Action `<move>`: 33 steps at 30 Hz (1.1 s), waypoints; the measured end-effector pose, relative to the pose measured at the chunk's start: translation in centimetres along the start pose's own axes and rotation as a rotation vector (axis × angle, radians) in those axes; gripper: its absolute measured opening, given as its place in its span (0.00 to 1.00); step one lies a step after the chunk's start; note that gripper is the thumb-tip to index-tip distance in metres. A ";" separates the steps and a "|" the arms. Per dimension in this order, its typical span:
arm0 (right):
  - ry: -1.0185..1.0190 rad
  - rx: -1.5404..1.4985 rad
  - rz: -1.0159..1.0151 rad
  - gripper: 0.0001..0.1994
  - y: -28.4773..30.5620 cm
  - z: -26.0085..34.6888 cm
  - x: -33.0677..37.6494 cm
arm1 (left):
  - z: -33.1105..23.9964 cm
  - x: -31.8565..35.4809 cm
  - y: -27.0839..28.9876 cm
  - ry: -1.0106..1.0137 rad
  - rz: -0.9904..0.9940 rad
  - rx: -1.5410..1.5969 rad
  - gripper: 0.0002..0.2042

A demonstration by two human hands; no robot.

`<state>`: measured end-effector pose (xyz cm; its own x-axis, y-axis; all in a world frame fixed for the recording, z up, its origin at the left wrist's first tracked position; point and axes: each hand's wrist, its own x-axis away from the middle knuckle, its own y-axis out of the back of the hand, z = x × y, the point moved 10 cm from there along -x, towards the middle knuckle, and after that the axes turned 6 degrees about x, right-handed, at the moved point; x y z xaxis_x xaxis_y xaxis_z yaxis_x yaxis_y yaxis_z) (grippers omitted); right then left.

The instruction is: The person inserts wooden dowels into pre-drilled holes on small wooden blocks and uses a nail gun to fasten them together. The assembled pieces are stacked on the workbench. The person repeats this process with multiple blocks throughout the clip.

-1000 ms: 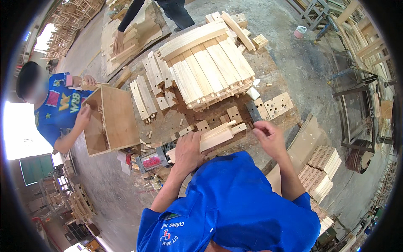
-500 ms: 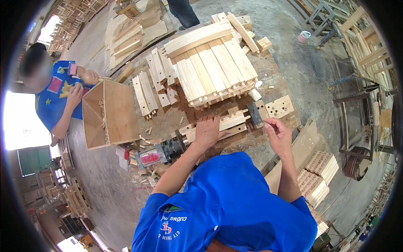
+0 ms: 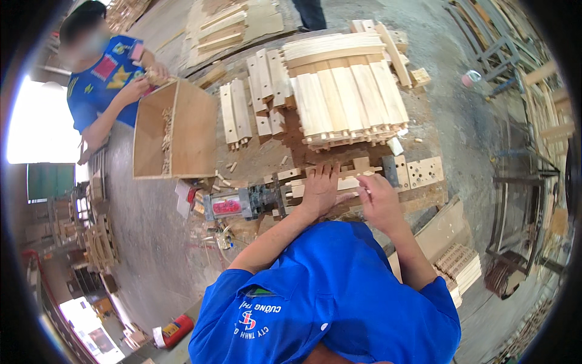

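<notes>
1. Left hand (image 3: 319,189) pressed flat, fingers spread, on top of the pale wooden pieces (image 3: 339,178) lying in the clamp jig; holding them down, not gripping.
2. Right hand (image 3: 377,200) just beside, fingers curled at the near edge of the same pieces; whether anything is pinched inside, cannot tell.
3. Pieces sitting on the worn surface (image 3: 267,159), between the red-bodied pneumatic cylinder (image 3: 229,205) on the left and the dark end stop (image 3: 390,171) on the right, below the big stack of slats (image 3: 348,100).
4. Probably light, stiff and dry: short sawn blocks, unlikely to bend, easy to skid on dust.
5. Best taken along the long flat faces, away from the notched ends and the ram's path.
6. Open wooden box (image 3: 176,130) well apart on the left, tended by another person's hands (image 3: 140,85).
</notes>
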<state>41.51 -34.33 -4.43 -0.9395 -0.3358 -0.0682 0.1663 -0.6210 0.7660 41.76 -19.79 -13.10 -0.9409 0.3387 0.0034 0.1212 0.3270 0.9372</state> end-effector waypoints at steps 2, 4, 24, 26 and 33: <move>0.110 0.118 0.088 0.20 -3.1 2.1 -0.7 | -0.2 1.8 2.2 -0.041 -0.096 -0.097 0.47; 0.150 0.212 0.218 0.34 -6.6 2.8 -1.2 | 0.9 4.7 4.4 0.043 -0.105 0.009 0.40; 0.334 0.547 0.267 0.56 -15.6 3.0 -2.0 | 22.9 37.3 13.9 1.204 -0.639 -0.105 0.14; 0.351 0.550 0.229 0.54 -15.4 3.0 -1.9 | 23.5 36.3 11.8 1.258 -0.584 -0.059 0.15; 0.383 0.552 0.194 0.44 -14.8 3.5 -2.2 | 26.4 36.4 11.3 1.249 -0.597 -0.083 0.15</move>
<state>40.10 -21.93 -13.36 -0.7198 -0.6931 -0.0401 0.0488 -0.1081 0.9929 17.25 19.52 -11.55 -0.5051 -0.8523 -0.1357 -0.3731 0.0739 0.9249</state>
